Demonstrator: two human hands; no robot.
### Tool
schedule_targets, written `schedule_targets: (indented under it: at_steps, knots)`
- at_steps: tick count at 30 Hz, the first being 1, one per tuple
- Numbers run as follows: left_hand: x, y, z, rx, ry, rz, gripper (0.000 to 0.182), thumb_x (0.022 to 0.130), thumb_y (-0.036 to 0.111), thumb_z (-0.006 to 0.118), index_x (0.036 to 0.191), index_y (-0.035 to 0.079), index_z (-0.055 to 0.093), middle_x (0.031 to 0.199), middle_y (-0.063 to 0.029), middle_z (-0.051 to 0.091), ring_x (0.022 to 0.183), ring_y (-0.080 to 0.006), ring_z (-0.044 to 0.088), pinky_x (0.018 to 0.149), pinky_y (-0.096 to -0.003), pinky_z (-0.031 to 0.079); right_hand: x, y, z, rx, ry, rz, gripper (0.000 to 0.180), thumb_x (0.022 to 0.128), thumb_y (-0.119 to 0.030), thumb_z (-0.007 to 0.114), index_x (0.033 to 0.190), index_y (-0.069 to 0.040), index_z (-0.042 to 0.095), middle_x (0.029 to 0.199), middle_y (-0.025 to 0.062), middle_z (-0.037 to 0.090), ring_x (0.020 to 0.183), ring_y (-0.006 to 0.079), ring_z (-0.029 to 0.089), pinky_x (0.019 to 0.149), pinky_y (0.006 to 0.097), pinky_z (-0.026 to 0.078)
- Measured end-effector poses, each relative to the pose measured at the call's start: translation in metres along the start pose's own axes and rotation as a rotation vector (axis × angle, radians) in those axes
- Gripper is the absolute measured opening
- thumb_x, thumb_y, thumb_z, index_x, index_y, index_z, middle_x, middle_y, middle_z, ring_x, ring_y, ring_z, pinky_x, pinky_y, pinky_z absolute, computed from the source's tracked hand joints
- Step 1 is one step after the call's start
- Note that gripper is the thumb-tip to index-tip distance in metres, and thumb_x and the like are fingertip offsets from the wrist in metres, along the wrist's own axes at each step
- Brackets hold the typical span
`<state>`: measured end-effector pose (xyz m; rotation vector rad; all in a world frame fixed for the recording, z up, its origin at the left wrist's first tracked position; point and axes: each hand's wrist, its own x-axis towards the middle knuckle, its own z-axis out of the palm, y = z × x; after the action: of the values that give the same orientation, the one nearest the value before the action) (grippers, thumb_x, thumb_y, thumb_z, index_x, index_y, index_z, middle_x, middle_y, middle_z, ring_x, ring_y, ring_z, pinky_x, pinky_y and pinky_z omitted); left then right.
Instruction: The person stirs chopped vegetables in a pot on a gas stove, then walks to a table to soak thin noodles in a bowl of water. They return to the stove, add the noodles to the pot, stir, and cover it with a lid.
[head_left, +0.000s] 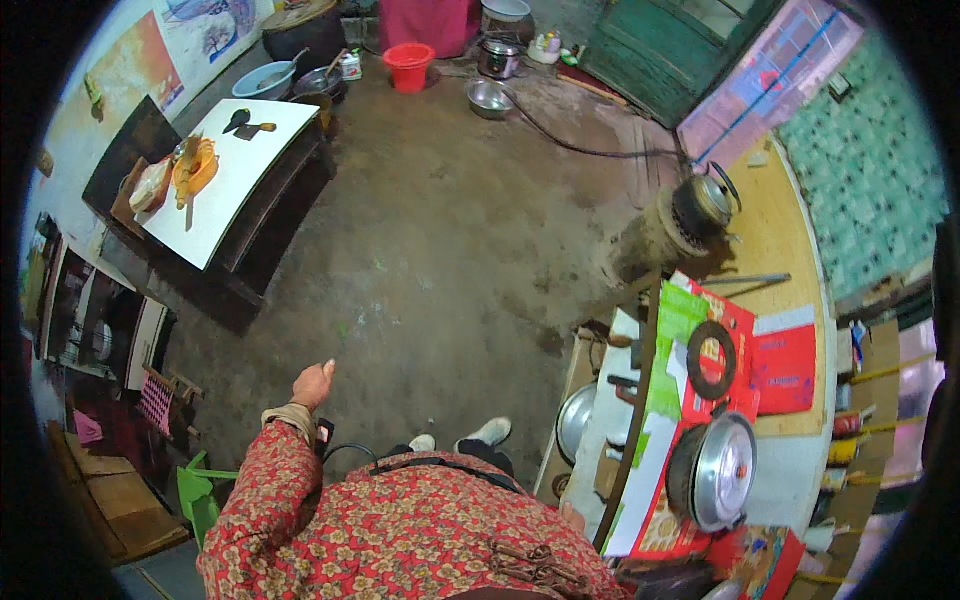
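My left hand (313, 384) hangs in front of my body over the bare floor, its fingers curled and nothing visible in them. Of my right hand (573, 517) only a small piece shows past the flowered jacket, beside the shelf on the right; its fingers are hidden. Close to that side, a lidded aluminium pot (726, 472) stands on red and green printed cardboard (690, 401). A dark flat ring (699, 361) lies just beyond the pot. Below, a round metal lid (576, 424) leans by the shelf boards (592, 472).
A kettle (701, 206) sits on a cylindrical stove (646, 244) ahead right. At far left, a white-topped table (259, 180) holds an orange basket (201, 174) and a cleaver (247, 133). A red bucket (409, 71) and a metal basin (490, 100) stand ahead. A green stool (199, 499) is behind my left arm.
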<state>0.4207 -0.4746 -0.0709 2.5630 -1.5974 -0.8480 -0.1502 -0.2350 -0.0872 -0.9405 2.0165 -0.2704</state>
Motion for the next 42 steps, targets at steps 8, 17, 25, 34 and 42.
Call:
schedule_targets:
  at_steps: [8,17,25,34,42]
  knots:
    - [-0.001,-0.016,-0.024,-0.119,0.153,-0.189,0.062,0.090,0.047,0.029,0.082,-0.007,0.059,0.089,-0.0300,0.056,0.091,-0.0459,0.050,0.078,-0.0488,0.039,0.187,0.078,-0.023,-0.855,-0.306,-0.393,0.047,0.084,-0.043,0.045,0.078,0.001,0.060,0.072,0.0196,0.060,0.069,0.0319,0.058,0.062,0.0443,0.044]
    - [-0.007,-0.050,0.026,-0.205,0.055,-0.355,0.065,0.089,0.048,0.034,0.084,-0.013,0.059,0.086,-0.0353,0.054,0.089,-0.0488,0.050,0.078,-0.0500,0.038,0.390,-0.206,-0.165,-0.366,0.060,-0.385,0.039,0.081,-0.036,0.049,0.073,0.001,0.060,0.079,0.0239,0.059,0.073,0.0434,0.054,0.069,0.0496,0.042]
    - [0.135,-0.012,0.020,-0.332,0.043,-0.450,0.071,0.087,0.054,0.033,0.080,-0.012,0.060,0.082,-0.0352,0.055,0.087,-0.0475,0.052,0.075,-0.0475,0.039,0.443,-0.435,-0.132,-0.077,0.042,-0.326,0.039,0.084,-0.036,0.048,0.068,-0.001,0.060,0.062,0.0150,0.059,0.062,0.0348,0.056,0.063,0.0440,0.044]
    - [0.419,0.176,-0.128,-0.418,0.344,0.134,0.055,0.090,0.043,0.037,0.080,-0.008,0.054,0.083,-0.0316,0.054,0.083,-0.0477,0.049,0.070,-0.0492,0.037,0.496,-0.355,-0.066,-0.783,-0.328,-0.486,0.029,0.081,-0.028,0.051,0.065,-0.006,0.061,0.065,0.0159,0.059,0.062,0.0316,0.057,0.058,0.0448,0.043]
    - [0.457,0.210,-0.133,-0.246,0.203,-0.126,0.057,0.087,0.047,0.039,0.086,-0.007,0.058,0.086,-0.0310,0.056,0.083,-0.0478,0.051,0.071,-0.0485,0.041,0.625,-0.429,-0.122,-0.758,-0.399,-0.368,0.023,0.079,-0.025,0.052,0.069,-0.006,0.061,0.067,0.0161,0.058,0.065,0.0329,0.057,0.058,0.0456,0.044]
